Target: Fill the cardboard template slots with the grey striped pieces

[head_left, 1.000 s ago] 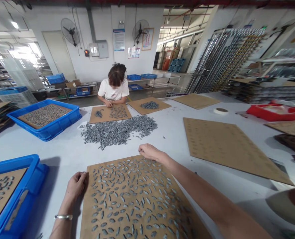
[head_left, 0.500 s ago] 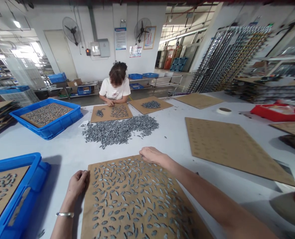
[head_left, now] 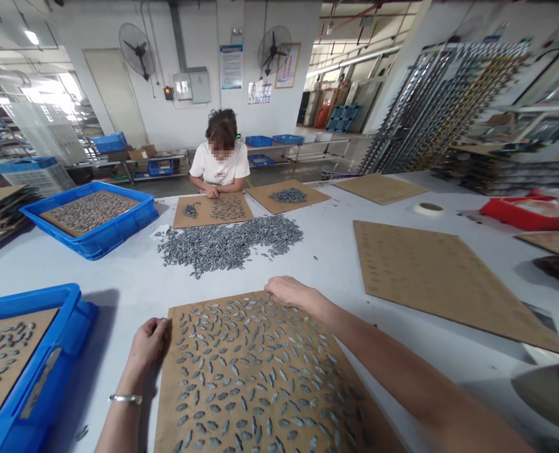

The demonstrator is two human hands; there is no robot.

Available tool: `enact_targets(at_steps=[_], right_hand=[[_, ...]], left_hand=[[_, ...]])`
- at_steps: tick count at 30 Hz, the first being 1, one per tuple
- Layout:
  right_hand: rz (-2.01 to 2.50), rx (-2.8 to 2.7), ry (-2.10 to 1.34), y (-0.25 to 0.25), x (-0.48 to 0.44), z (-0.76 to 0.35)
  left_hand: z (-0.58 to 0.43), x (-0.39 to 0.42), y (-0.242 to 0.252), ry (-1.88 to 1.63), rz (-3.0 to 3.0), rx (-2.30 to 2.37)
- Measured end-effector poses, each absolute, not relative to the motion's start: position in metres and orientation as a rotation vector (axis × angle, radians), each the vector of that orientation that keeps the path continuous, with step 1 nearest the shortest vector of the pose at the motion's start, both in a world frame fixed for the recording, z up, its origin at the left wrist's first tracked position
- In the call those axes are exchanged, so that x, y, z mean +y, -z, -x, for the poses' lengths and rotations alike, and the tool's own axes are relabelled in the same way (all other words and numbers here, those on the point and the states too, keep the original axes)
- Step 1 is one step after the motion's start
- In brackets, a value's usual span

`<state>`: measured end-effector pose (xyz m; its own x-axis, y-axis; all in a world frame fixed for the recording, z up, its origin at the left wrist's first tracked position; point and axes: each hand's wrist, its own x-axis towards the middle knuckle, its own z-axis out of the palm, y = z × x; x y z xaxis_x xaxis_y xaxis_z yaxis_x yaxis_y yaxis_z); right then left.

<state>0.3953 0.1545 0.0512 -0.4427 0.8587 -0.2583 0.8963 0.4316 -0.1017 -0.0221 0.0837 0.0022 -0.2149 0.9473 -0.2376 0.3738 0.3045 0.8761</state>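
A brown board [head_left: 213, 377] lies before me, covered with small grey leaf-shaped pieces laid out apart from each other. My left hand [head_left: 151, 340] is closed at the board's left edge near the far corner, thumb and forefinger together on the edge. Over the far edge, my right hand [head_left: 286, 291] is closed with its fingers curled down. Whatever its fingertips hold, if anything, is hidden. Beyond the board, a big loose pile of the same grey pieces [head_left: 222, 246] lies on the white table [head_left: 329, 277].
Blue trays with filled boards stand at left, one near [head_left: 66, 352] and one farther off [head_left: 90, 251]. Across the table a person [head_left: 219, 163] bends over another board [head_left: 192, 220]. More boards [head_left: 439, 283], a tape roll [head_left: 429, 209] and a red tray [head_left: 519, 214] are at right.
My hands and the board keep almost the same place. The view has shifted slightly, and the person opposite has lifted their head a little.
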Motion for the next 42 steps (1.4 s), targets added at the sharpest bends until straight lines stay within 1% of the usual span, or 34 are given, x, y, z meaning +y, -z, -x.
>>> enact_targets(at_steps=[6,10,12,14,23,35,42], right_hand=[[-1.638,2.529,0.398,-0.053,0.156,-0.401],[-1.814,2.595,0.615,-0.054,0.165,-0.404],[-1.830,2.585,0.739,-0.052,0.169,-0.402],[-1.815,2.573,0.788,-0.048,0.173,-0.398],[-1.722,2.601,0.783,-0.041,0.179,-0.390],[-1.769,2.519,0.581,-0.038,0.173,-0.387],[-1.731,2.477,0.557,-0.041,0.172,-0.387]], left_hand=[[0.017,0.082,-0.011,-0.889,-1.185,1.763],[0.017,0.082,-0.009,-0.898,-1.175,1.749],[0.018,0.082,-0.008,-0.898,-1.173,1.749],[0.018,0.082,-0.008,-0.897,-1.178,1.751],[0.021,0.083,-0.003,-0.897,-1.165,1.740],[0.020,0.082,-0.004,-0.905,-1.173,1.734],[0.020,0.082,-0.004,-0.909,-1.187,1.737]])
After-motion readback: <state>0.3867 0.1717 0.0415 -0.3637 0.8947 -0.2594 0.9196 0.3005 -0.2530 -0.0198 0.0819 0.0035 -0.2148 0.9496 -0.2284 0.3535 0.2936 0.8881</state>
